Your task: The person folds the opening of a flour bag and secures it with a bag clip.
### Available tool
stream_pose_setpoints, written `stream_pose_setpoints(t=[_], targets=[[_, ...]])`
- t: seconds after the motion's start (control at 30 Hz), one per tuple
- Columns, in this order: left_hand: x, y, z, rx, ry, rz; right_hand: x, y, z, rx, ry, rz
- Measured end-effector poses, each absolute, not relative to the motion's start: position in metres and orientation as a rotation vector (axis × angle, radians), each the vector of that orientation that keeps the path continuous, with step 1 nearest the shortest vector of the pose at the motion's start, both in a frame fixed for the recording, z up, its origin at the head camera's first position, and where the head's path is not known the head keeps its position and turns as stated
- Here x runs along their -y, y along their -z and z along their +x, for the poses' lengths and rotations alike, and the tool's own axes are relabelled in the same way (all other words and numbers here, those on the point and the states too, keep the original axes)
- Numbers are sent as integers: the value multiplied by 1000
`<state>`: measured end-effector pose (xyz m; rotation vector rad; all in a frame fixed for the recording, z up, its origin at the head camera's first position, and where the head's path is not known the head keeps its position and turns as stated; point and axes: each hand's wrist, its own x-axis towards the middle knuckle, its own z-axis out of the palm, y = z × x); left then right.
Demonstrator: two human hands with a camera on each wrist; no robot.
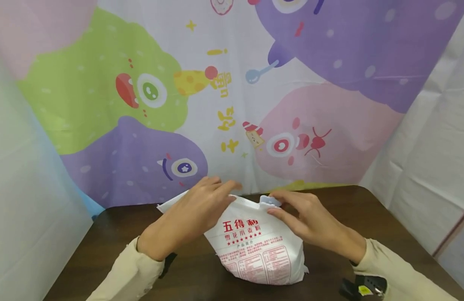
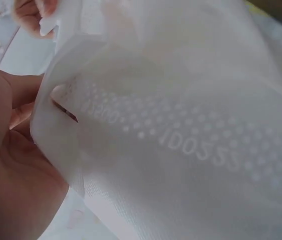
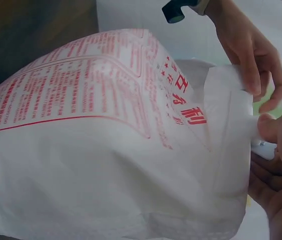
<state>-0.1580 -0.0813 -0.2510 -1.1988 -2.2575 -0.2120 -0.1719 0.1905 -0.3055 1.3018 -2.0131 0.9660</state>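
A white flour bag (image 1: 254, 246) with red printing stands on the table, its upper part leaning left. My left hand (image 1: 196, 211) pinches the bag's top edge at the left; the left wrist view shows that hand (image 2: 10, 160) at a fold of the white bag (image 2: 191, 190). With thumb and fingers, my right hand (image 1: 310, 215) holds a pale bag clip (image 1: 270, 201) at the right part of the top edge. In the right wrist view, the right thumb presses the clip (image 3: 263, 147) at the bag's edge, partly hiding it.
The dark brown table (image 1: 115, 251) has rounded far corners. Behind it hangs a curtain (image 1: 232, 167) with colourful cartoon monsters, and white cloth (image 1: 25, 175) closes in the sides. A black strap with a yellow label (image 1: 363, 288) is on the right wrist.
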Motion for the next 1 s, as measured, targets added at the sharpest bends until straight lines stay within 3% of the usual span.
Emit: stream_pose_setpoints(t=[0.23,0.6,0.77,1.0], targets=[[98,260,-155,2241,358,-1111,-192,310,-172,2171,-1020,1176],[119,288,-122,1845,491,-923,-205,325,-163,2260,-1120,1007],[124,319,-120,1865,514,-991,-206,325,-171,2308,-1165,897],[130,371,-125,2336,458,-958,-208,332,-186,2484,-1308,720]])
